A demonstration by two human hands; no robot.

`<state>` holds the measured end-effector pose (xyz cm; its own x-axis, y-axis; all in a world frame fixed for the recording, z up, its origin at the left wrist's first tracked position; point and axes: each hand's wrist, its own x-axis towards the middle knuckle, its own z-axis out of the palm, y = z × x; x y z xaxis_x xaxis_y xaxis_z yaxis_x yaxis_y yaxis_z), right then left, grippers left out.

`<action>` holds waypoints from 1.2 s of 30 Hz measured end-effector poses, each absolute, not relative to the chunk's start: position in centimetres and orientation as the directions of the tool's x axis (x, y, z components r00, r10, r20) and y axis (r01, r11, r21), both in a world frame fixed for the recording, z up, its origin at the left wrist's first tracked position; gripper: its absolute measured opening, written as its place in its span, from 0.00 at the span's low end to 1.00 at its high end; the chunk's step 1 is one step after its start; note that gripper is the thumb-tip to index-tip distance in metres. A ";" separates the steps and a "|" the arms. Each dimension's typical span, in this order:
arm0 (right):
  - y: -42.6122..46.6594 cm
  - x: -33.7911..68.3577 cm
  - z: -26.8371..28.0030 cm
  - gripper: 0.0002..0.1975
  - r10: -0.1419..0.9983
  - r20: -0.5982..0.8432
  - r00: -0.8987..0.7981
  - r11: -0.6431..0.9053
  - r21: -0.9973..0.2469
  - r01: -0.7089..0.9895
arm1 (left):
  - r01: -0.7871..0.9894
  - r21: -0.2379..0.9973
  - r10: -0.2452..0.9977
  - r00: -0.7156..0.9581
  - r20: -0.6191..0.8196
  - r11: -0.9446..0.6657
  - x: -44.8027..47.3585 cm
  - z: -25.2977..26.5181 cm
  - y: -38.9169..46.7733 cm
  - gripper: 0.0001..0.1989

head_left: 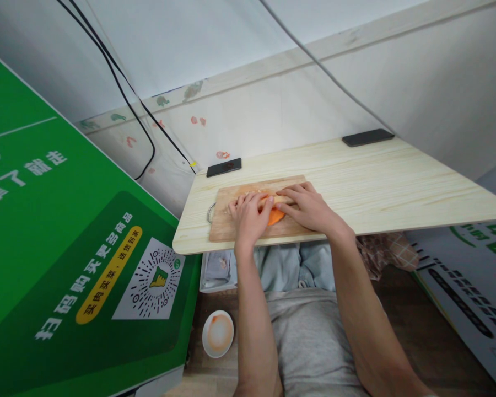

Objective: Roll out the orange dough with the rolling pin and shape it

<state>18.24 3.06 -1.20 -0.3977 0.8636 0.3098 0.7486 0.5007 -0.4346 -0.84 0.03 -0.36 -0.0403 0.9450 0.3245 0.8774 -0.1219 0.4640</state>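
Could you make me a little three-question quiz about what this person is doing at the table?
1. True or false: both hands rest on the orange food on the cutting board.
2. How many dark phones lie on the table? A) one B) two C) four
3. What stands on the floor, below the table's left end?

Key:
1. True: the left hand and the right hand both press on it.
2. B: one phone beside the board, another phone at the far right edge.
3. A small white bowl.
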 end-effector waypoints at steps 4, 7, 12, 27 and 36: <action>2.9 18.3 -1.1 0.25 0.859 0.303 -0.413 0.510 -0.429 0.746 | 0.876 0.463 0.939 -0.034 0.341 -0.137 -0.9 -0.5 0.1 0.11; 2.9 18.4 -1.1 0.25 0.851 0.318 -0.419 0.523 -0.424 0.739 | 0.873 0.466 0.935 -0.032 0.352 -0.145 -1.0 -0.5 0.1 0.11; 3.2 18.4 -1.4 0.25 0.849 0.325 -0.417 0.525 -0.426 0.736 | 0.880 0.460 0.943 -0.044 0.328 -0.119 -0.8 -0.4 0.1 0.12; 3.5 18.3 -1.7 0.24 0.849 0.341 -0.403 0.524 -0.444 0.727 | 0.876 0.464 0.936 -0.045 0.348 -0.130 -0.8 -0.4 0.1 0.12; 3.5 18.1 -1.5 0.25 0.857 0.344 -0.383 0.508 -0.438 0.742 | 0.882 0.456 0.937 -0.050 0.347 -0.121 -0.7 -0.5 0.2 0.13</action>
